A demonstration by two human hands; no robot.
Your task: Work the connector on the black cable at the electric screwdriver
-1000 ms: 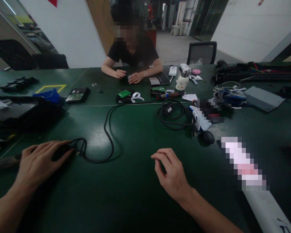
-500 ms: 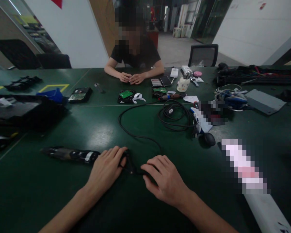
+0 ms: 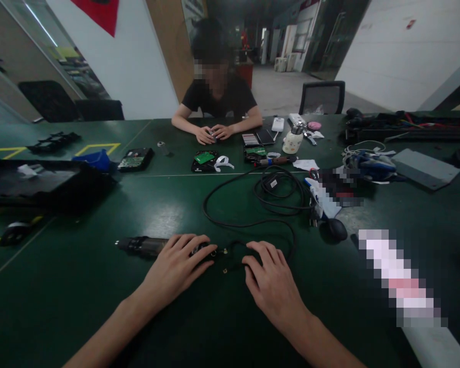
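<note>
While the left grip [image 3: 181,258] is wrapped around one end of a black tool [image 3: 143,246] lying on the green desk [image 3: 99,301], its metal tip facing left, the right grip [image 3: 270,273] curls over a black cord [image 3: 232,225]; whether those fingers are closed on it cannot be told. Small metal terminals [image 3: 225,271] show between the two. Beyond, the cord coils near a plug [image 3: 313,223], with a pale bottle [image 3: 292,142] and a seated co-worker [image 3: 226,97] farther back.
</note>
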